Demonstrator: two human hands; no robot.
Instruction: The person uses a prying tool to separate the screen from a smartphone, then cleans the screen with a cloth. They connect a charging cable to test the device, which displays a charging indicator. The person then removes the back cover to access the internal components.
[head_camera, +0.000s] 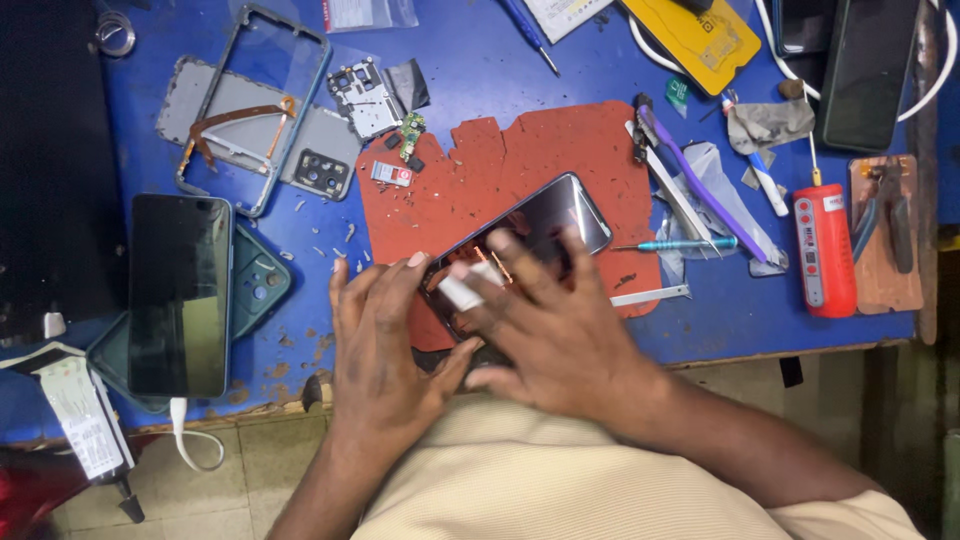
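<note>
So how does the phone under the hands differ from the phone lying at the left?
The phone under the hands lies diagonally on the red mat, its near end opened and covered by both hands. The left phone lies straight on the blue table, untouched, stacked on a green case. Both show dark glossy screens.

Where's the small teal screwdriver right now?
In the head view, the teal screwdriver lies on the blue table just right of the red mat, its tip pointing at the phone under both hands, left of the red cylinder tool.

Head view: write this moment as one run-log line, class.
left hand: steadies phone | right hand: presses white piece onto phone | phone on red mat
</note>
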